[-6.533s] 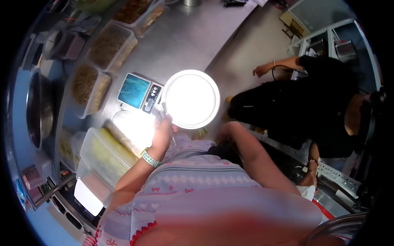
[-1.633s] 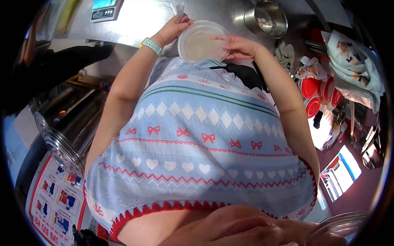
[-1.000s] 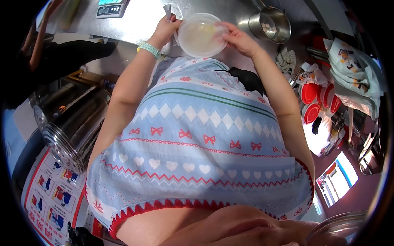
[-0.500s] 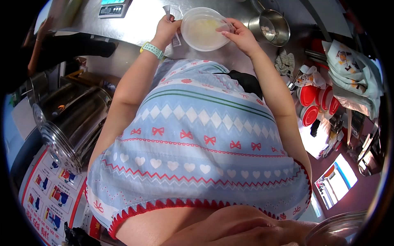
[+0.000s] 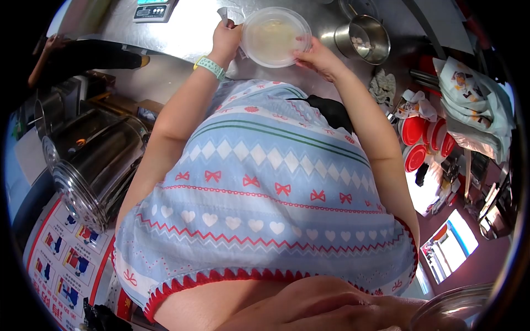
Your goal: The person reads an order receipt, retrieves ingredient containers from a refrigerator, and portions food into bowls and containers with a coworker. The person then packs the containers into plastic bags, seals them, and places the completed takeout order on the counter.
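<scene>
At the top centre, over the steel table, is a translucent round plastic bowl (image 5: 270, 47) with a little pale, cloudy liquid in it. My right hand (image 5: 321, 59) grips its right rim, fingertips showing through the wall. Against its left rim is my left hand (image 5: 225, 44), closed around a utensil with a flat metal handle (image 5: 222, 14) that sticks up past the fist. The utensil's other end is hidden, and I cannot tell how firmly that hand also holds the rim.
A digital scale (image 5: 155, 11) stands on the steel table (image 5: 190, 33). To the right is a steel pot (image 5: 363, 39) with several pale pieces inside, near a crumpled cloth (image 5: 382, 86). Large steel containers (image 5: 105, 160) stand at left. Another person's dark-clothed leg (image 5: 99, 56) shows beyond.
The bowl has shifted slightly left and up. My right hand has slid down along its rim. At left, the other person's leg has moved a little.
</scene>
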A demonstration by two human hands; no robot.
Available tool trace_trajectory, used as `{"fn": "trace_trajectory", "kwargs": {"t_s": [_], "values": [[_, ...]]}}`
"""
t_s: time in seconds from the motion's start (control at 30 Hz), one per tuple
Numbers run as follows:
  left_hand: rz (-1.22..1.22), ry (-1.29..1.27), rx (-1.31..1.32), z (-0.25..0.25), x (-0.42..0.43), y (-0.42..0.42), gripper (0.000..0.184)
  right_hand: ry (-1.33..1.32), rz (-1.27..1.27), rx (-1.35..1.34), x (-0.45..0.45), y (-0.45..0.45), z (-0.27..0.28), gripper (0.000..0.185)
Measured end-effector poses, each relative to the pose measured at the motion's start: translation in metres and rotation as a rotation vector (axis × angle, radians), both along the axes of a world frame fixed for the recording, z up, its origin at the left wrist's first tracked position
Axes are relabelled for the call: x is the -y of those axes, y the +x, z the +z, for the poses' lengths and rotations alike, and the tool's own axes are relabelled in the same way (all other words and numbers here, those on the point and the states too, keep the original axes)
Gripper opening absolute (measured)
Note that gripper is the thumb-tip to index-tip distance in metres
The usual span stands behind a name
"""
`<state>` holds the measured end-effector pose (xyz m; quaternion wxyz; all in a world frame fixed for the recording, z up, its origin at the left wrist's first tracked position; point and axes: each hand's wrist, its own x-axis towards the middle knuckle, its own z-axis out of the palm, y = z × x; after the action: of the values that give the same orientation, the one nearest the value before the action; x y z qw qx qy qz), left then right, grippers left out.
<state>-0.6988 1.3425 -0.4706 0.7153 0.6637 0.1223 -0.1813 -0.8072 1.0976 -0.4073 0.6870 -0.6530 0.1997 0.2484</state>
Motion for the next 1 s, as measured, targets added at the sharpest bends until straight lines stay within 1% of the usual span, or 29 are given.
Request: {"fn": "trace_trajectory", "kwargs": {"t_s": [0.07,0.1,0.17,0.3,0.37,0.4,0.47,0.5,0.53,0.6,0.63,0.67,0.73,0.77,0.8,0.87,0.9,0.93,0.97,1.0], "values": [[0.034,0.07,-0.055,0.004,0.002,0.0,0.029,0.142,-0.07,-0.119,0.001,0.0,-0.007,0.033],[0.034,0.068,-0.053,0.008,0.002,0.0,0.029,0.14,-0.07,-0.118,0.004,0.004,-0.013,0.033],[0.07,-0.03,-0.094,0.015,0.002,-0.003,0.029,0.356,-0.211,-0.029,0.01,0.011,-0.024,0.034],[0.125,-0.07,-0.107,-0.005,0.005,-0.011,0.029,0.385,-0.265,0.006,-0.006,0.023,0.017,0.031],[0.242,-0.136,-0.081,-0.009,0.005,-0.01,0.029,0.051,-0.011,0.295,-0.007,0.02,0.024,0.024],[0.247,-0.136,-0.08,0.0,0.005,-0.01,0.029,0.052,-0.006,0.296,-0.005,0.015,0.028,0.024],[0.237,-0.145,-0.166,0.023,0.002,-0.012,0.029,0.033,0.314,0.517,0.008,-0.004,0.037,0.02],[0.282,-0.232,-0.144,0.007,0.0,-0.008,0.027,-0.148,0.377,0.456,0.011,-0.015,0.05,0.024],[0.287,-0.233,-0.141,0.002,-0.004,-0.005,0.027,-0.148,0.382,0.458,0.02,-0.017,0.047,0.024],[0.237,-0.203,-0.069,-0.004,-0.015,0.0,0.026,-0.342,0.62,0.838,0.045,-0.023,0.03,0.034],[0.232,-0.131,0.026,-0.004,-0.02,0.0,0.024,-0.432,0.715,0.799,0.058,-0.028,0.015,0.044],[0.234,-0.134,0.03,0.005,-0.025,0.0,0.024,-0.435,0.716,0.803,0.058,-0.033,0.006,0.044],[0.092,-0.167,-0.077,0.033,-0.033,-0.004,0.023,-0.883,0.963,0.768,0.057,-0.044,-0.008,0.046],[0.063,-0.231,-0.082,0.042,-0.03,-0.006,0.025,-1.04,1.054,0.721,0.057,-0.049,-0.017,0.043],[0.002,-0.398,-0.16,0.055,-0.026,-0.01,0.02,-1.042,1.045,0.724,0.054,-0.046,-0.016,0.043],[-0.24,-0.555,-0.105,0.078,-0.01,-0.022,0.022,-0.491,0.513,0.538,0.036,-0.032,-0.003,0.036],[-0.364,-0.465,-0.107,0.098,0.002,-0.028,0.026,-0.492,0.501,0.536,0.017,-0.026,0.017,0.036],[-0.491,-0.375,-0.107,0.12,0.015,-0.032,0.032,-0.256,0.162,0.492,-0.007,-0.018,0.05,0.033],[-0.608,-0.414,-0.107,0.134,0.025,-0.037,0.03,-0.02,-0.177,0.442,-0.022,-0.01,0.075,0.033],[-0.632,-0.416,-0.106,0.146,0.035,-0.042,0.03,-0.029,-0.199,0.448,-0.025,-0.005,0.088,0.033]]}}
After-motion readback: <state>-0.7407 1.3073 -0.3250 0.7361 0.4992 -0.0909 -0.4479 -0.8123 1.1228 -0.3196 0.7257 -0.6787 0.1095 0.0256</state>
